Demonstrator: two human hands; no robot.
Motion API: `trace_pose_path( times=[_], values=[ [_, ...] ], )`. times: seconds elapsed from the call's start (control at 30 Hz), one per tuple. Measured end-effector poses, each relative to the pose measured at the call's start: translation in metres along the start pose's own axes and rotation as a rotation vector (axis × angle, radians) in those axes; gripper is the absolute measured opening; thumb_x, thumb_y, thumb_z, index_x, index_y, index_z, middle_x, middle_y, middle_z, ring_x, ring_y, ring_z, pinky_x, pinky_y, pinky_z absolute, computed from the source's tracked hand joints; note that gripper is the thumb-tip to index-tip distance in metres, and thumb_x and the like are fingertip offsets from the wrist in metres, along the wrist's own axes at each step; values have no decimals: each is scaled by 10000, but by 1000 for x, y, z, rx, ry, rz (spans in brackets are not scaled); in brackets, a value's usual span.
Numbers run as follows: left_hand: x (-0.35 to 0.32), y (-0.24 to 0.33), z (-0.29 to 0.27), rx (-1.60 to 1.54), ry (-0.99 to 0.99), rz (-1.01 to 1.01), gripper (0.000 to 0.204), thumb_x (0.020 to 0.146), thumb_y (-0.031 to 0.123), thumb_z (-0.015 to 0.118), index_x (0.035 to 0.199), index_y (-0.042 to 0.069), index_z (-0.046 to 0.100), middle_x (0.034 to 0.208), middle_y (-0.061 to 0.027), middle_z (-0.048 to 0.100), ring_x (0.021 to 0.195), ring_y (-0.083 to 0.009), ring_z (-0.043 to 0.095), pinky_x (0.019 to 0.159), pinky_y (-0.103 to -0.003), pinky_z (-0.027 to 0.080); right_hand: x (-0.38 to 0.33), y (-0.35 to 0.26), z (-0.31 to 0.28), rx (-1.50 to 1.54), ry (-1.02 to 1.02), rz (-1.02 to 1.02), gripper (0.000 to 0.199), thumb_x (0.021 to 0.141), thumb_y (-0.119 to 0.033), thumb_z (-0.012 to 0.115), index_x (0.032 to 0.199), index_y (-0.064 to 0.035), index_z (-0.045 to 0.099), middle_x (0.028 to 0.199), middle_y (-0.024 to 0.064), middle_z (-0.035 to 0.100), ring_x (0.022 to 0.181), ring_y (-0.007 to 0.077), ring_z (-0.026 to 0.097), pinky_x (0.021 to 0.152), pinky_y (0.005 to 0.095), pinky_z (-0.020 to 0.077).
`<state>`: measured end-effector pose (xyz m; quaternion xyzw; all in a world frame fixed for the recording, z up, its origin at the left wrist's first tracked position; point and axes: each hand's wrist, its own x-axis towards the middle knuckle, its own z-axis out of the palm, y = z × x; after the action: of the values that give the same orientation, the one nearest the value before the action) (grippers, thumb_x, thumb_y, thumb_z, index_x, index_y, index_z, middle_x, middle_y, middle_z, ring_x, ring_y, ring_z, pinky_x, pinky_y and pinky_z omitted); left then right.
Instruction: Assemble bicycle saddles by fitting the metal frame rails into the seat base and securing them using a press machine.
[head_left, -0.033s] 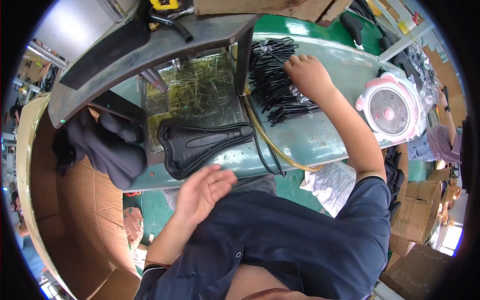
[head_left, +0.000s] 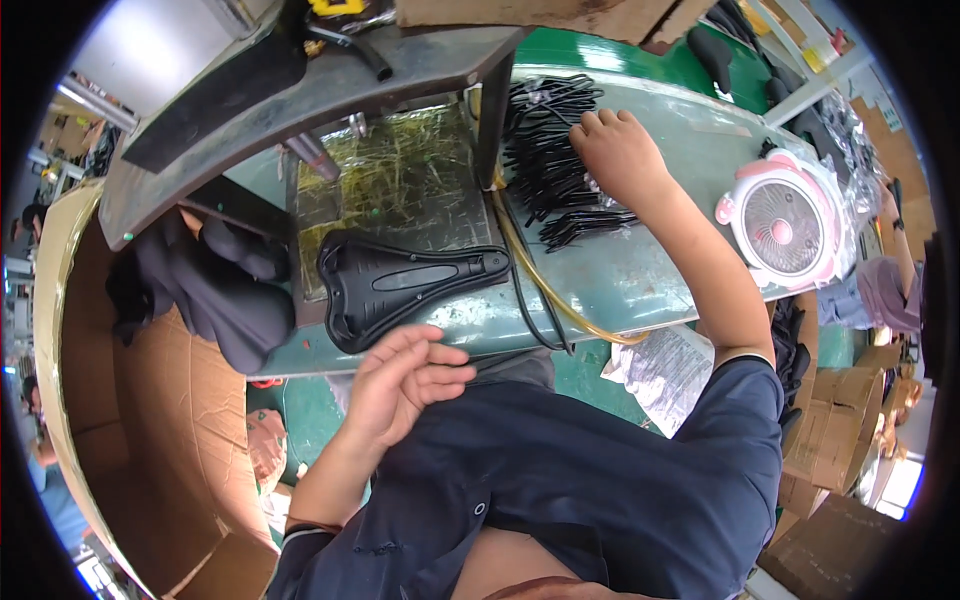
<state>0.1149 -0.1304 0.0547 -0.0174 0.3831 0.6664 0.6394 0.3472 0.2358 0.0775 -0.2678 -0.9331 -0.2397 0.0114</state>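
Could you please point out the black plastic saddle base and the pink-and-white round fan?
Black plastic saddle base (head_left: 415, 277), head view: the long middle panel.
Pink-and-white round fan (head_left: 780, 230), head view: the pink hub amid its grille.

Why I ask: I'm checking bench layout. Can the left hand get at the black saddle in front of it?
Probably yes: the left hand appears empty beside the black saddle, with nothing visible between them.

Workshop; steel machine frame (head_left: 430, 62); heaped saddles (head_left: 225, 290); big carton (head_left: 190, 400); green workbench (head_left: 600, 280)
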Motion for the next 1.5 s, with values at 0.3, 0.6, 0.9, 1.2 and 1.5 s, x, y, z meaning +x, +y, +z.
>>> trace_pose_path(
  times=[0.3,0.6,0.9,1.2,1.5],
  values=[
    [88,100,-30,2034,-246,991,561,856,335,874,1302,53,685,1348,-169,684,1274,-405,638,1097,-494,490,-23,-35,-47,487,25,146,288,756,-26,728,1040,0,684,1070,203,664,1028,427,690,887,506,592],
    [95,54,-61,1567,53,1133,473,856,205,903,1232,22,683,1256,-169,704,1156,-376,681,988,-425,549,-71,-151,-72,1470,135,63,455,835,-113,914,1258,-36,767,791,33,628,605,109,510,569,273,421],
    [108,37,-98,1101,74,1142,246,1078,152,674,1247,-26,702,1259,-136,749,1166,-237,686,1051,-336,500,-48,-243,-41,1359,309,188,190,922,-93,817,1112,-82,827,730,72,646,604,251,629,565,365,504],
    [108,34,-96,1042,93,1163,250,1144,111,530,1228,-39,711,1243,-145,757,1147,-232,683,1042,-328,497,-38,-243,-51,1291,275,115,211,914,-8,815,1124,-28,815,729,87,638,578,205,588,546,335,470],
    [108,30,-93,1006,135,1148,246,1145,98,522,1221,-39,711,1235,-143,765,1099,-209,697,1005,-314,511,-28,-241,-53,1239,278,78,172,881,-130,835,1052,-117,825,724,40,624,579,252,641,511,382,505]
  ],
)
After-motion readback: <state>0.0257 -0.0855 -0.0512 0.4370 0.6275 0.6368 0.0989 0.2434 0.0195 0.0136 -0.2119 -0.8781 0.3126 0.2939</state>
